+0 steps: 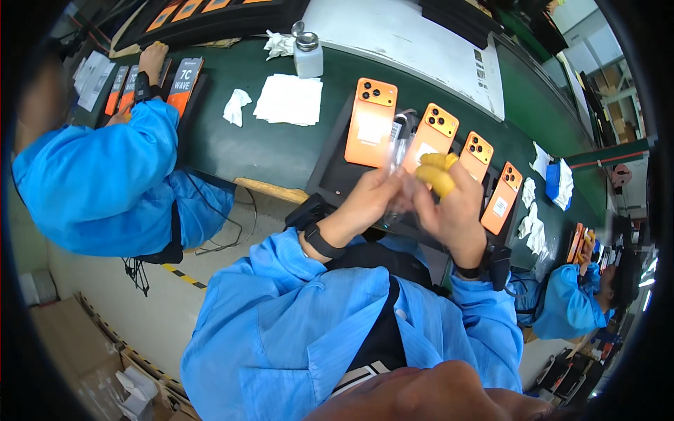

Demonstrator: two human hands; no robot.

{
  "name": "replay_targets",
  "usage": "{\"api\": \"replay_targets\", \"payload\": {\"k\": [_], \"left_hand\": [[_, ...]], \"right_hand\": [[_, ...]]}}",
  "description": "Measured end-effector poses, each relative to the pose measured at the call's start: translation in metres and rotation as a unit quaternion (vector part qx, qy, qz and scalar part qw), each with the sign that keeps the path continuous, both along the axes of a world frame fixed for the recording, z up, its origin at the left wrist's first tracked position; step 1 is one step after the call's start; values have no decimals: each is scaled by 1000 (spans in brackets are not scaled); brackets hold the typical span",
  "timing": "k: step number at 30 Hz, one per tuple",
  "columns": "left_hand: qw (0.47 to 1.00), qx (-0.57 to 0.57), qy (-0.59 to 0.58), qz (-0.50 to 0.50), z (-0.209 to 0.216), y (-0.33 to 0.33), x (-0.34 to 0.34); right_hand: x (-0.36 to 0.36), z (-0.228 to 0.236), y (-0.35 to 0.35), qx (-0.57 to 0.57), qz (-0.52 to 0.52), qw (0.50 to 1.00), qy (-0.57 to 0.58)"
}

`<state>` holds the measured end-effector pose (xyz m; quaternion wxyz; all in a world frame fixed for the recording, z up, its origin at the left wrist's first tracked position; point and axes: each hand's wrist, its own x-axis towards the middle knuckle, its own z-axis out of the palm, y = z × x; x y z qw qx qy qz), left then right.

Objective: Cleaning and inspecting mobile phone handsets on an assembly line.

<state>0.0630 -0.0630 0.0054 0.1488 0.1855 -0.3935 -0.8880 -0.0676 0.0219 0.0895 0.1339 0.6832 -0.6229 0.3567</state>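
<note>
Above the black tray (326, 175) on the green table (232, 158): clear plastic film (401, 151), hand-held.
Film: blurred, seen between the two leftmost of four orange phones (373, 109); long axis about 12 to 6 o'clock, which end leads cannot be told. Left hand (368, 200): grip pinched on film, fingers toward 2 o'clock. Right hand (453, 210): yellow-covered fingers (439, 180) curled at film's 3 o'clock side; whether its grip holds film, cannot tell. Phones: backs showing, camera ends toward 12 to 1 o'clock. White bottle (309, 62): 11 o'clock of hands.
</note>
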Motion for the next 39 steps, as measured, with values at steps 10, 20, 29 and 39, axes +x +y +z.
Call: {"api": "replay_targets", "payload": {"k": [10, 20, 29, 39], "left_hand": [[986, 120, 64, -100, 6, -3, 13], [983, 182, 11, -12, -4, -9, 24], [976, 153, 140, 59, 15, -5, 27], [927, -108, 3, 360, 3, -66, 82]], "right_hand": [[-32, -20, -2, -53, -20, 997, -44], [-62, 15, 7, -150, -172, 971, -67], [28, -13, 4, 86, 56, 991, 91], [13, -35, -32, 87, -7, 992, -88]]}}
